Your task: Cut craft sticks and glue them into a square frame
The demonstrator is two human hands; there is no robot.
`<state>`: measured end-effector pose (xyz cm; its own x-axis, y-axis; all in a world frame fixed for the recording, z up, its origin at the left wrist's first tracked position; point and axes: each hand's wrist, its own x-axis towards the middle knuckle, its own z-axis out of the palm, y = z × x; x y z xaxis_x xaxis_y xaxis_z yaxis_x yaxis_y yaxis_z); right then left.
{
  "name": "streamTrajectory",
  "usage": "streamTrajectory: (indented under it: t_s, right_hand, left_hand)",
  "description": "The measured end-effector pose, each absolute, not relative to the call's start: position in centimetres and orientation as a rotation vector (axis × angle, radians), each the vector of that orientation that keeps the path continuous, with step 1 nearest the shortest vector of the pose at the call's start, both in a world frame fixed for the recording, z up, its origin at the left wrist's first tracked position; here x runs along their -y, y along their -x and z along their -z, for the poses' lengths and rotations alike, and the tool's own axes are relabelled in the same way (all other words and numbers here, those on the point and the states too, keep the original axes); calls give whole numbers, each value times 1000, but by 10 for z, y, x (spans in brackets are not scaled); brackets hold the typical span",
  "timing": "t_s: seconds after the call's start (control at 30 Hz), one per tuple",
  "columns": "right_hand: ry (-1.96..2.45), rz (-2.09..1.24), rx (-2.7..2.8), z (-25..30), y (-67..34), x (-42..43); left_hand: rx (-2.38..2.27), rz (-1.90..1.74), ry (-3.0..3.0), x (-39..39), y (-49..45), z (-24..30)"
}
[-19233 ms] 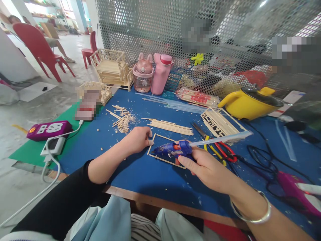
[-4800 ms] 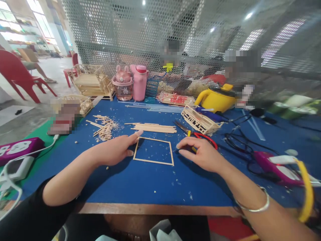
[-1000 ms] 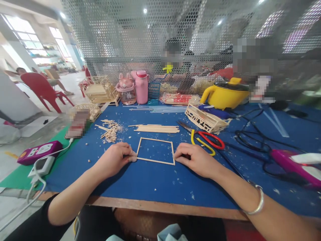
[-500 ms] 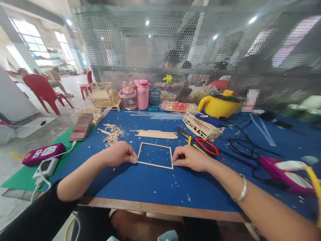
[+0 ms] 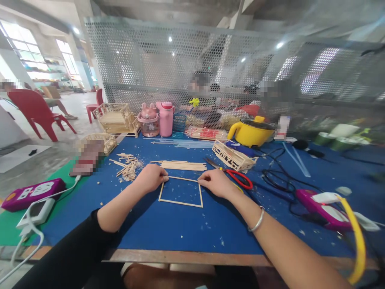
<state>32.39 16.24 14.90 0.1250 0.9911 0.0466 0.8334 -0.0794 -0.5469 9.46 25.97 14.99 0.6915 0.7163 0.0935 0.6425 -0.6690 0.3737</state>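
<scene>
A rectangular frame of thin wooden sticks (image 5: 180,203) lies flat on the blue mat. My left hand (image 5: 151,178) pinches its far left corner between thumb and fingers. At the far right corner, my right hand (image 5: 217,183) does likewise, its fingertips closed on the stick. Just beyond the frame is a row of long wooden sticks (image 5: 183,165). Short stick pieces (image 5: 128,170) are heaped beyond my left forearm. Red-handled scissors (image 5: 240,177) rest beyond my right hand, close to a small slatted wooden piece (image 5: 234,157).
A yellow electric pot (image 5: 252,132), a pink bottle (image 5: 166,120) and a pink jar (image 5: 148,122) stand along the mesh screen (image 5: 144,60). Black cables and a purple power strip (image 5: 321,208) lie at right. A phone (image 5: 87,156) and wooden assemblies (image 5: 117,120) are at left.
Both hands have moved from the frame's near corners to its far corners. The camera view has shifted slightly, and the frame still lies on the mat.
</scene>
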Motion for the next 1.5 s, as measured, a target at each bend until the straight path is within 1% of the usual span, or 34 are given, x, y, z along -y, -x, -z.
streamTrajectory:
  t_s: [0.13,0.23,0.47,0.57,0.67,0.8,0.87,1.03,1.1,1.17,1.33,1.4,1.5]
  right_hand:
    - [1985,-444,1711,-152,-316,-165]
    - [1956,-480,1658,-151,-315,-167]
    - [1822,-805,1349,-145,-324,-166]
    - [1767,-874,1239,-144,-325,-167]
    - [1722,-849,1194,-143,-325,-168]
    - [1661,-711,1192,-145,-328,-166]
    - [1629,-628,1228,-149,-331,-164]
    - [1713,-411,1377,-156,-336,-159]
    - [1757,-386,1457,-156,-336,-159]
    - [1785,-455,1485,-153,-335,-159]
    - [1776,-837,1352,-145,-328,-159]
    - [1754,-878,1332,-142,-325,-159]
    - [1734,-854,1335,-138,-323,-160]
  left_hand:
    - [-1137,-334,-2640,-257,-103,-155]
    - [-1164,-341,-2629,-256,-108,-157]
    - [-1214,-442,-2503,-256,-95,-149]
    - [-1166,-519,-2358,-258,-87,-146]
    - [-1121,-600,-2209,-261,-83,-147]
    - [-1318,-922,-2158,-265,-79,-154]
    - [-1354,-995,-2164,-268,-76,-157]
    - [-1303,-708,-2180,-272,-76,-153]
    - [-1258,-672,-2218,-271,-78,-149]
    - [-1207,-665,-2248,-269,-79,-147]
    - [-1223,-556,-2201,-254,-80,-147]
    - [-1221,-538,-2168,-248,-80,-146]
    - [-1214,-541,-2141,-244,-82,-144]
